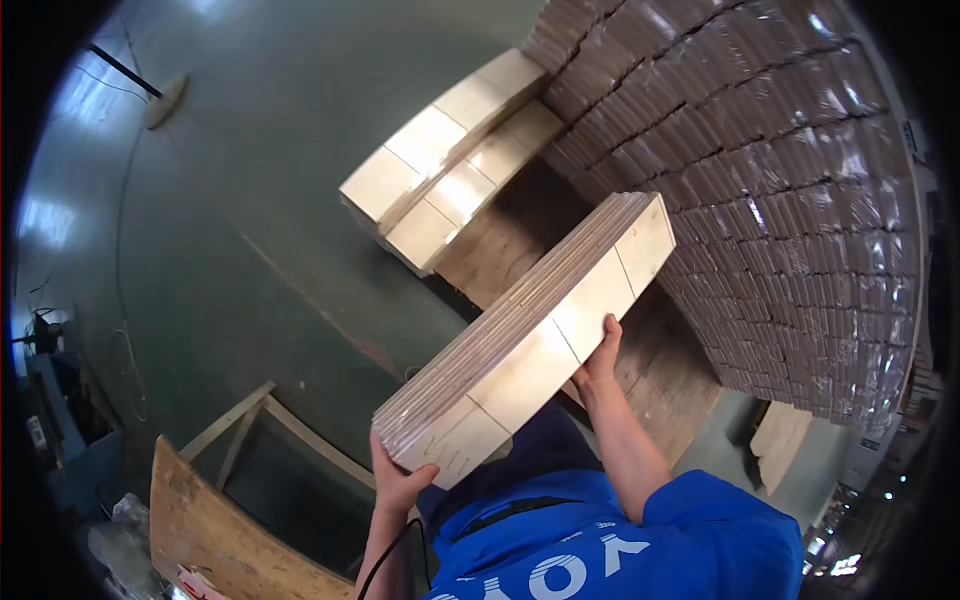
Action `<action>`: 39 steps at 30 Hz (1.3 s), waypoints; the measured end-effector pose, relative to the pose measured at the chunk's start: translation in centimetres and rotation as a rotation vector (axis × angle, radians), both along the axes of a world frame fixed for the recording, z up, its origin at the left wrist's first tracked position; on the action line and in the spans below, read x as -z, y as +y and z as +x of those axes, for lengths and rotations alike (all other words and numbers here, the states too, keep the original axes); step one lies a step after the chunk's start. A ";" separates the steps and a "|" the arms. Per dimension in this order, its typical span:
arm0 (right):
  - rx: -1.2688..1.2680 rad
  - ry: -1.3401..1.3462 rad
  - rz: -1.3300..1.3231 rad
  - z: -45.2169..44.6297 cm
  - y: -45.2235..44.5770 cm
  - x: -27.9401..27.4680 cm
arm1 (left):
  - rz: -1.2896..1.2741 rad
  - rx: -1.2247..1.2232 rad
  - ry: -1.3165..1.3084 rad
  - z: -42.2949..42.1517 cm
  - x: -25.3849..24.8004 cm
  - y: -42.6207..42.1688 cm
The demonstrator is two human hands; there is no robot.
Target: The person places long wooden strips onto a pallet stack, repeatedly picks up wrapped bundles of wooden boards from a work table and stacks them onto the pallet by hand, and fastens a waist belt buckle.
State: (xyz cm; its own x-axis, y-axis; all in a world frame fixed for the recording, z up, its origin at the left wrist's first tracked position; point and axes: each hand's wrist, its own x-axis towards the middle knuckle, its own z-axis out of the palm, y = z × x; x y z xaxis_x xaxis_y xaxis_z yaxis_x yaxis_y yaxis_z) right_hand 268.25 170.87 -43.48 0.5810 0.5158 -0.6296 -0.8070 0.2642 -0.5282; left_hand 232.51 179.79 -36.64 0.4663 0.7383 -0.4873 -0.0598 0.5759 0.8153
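two hands [402, 484], one stack [780, 210], apparently three separate packs [530, 368]

LH [398, 482] + RH [602, 358] on plank bdl [530, 360]

Bundle [535, 330] at centre: pale, smooth, glossy wood-look faces under shiny clear plastic film. Wrapped stacks [760, 210] at two o'clock: brown, glossy plastic. Bare wooden board [225, 525] at seven o'clock: rough, scuffed. Floor [290, 200]: smooth, green, semi-glossy. Shirt [620, 540]: matt blue cloth.
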 end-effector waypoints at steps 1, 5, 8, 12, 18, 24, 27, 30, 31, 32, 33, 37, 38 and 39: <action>0.032 0.030 -0.004 -0.1 0.6 0.7 | 0.031 0.001 0.041 0.7 -0.1 0.8; 0.119 -0.006 0.070 2.4 3.1 7.6 | 0.256 0.007 0.281 3.2 1.9 2.5; 0.127 -0.054 0.193 4.5 5.3 10.8 | 0.563 0.172 0.585 6.3 1.7 4.7; 0.117 -0.072 0.369 6.2 7.4 12.2 | 0.063 -0.115 0.584 10.0 3.1 5.0; 0.110 -0.050 0.540 9.2 10.5 12.4 | 0.569 0.309 0.775 10.1 8.2 5.9; -0.025 -0.013 0.276 11.6 7.1 21.1 | 0.137 0.089 0.419 11.4 18.7 4.5; -0.036 -0.030 0.084 12.3 7.1 25.1 | -0.007 0.043 0.262 12.6 24.2 4.4; -0.045 0.059 -0.046 13.0 7.6 29.5 | -0.096 0.030 0.217 13.0 29.3 4.2; -0.058 0.084 -0.064 13.4 7.9 30.9 | -0.140 0.018 0.204 13.1 30.9 4.2; -0.072 0.109 -0.082 13.7 8.3 32.3 | -0.183 0.003 0.192 13.4 32.3 4.3; -0.086 0.078 -0.106 14.0 8.9 33.6 | -0.208 -0.003 0.165 13.7 33.4 4.5; -0.202 0.033 -0.115 15.9 11.6 37.3 | -0.296 -0.027 0.076 15.3 38.1 6.9; -0.199 0.060 -0.099 16.4 12.0 38.1 | -0.321 -0.036 0.063 15.6 39.0 7.5; -0.210 0.037 -0.114 16.7 12.8 38.4 | -0.357 -0.035 0.073 15.9 39.6 8.1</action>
State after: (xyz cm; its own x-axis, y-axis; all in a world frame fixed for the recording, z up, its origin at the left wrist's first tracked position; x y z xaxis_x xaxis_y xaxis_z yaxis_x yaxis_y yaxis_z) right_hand 284.95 183.63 -81.84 0.4438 0.5470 -0.7098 -0.8574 0.0287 -0.5139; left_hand 248.46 187.90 -76.20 0.3984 0.5307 -0.7481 -0.0333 0.8234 0.5664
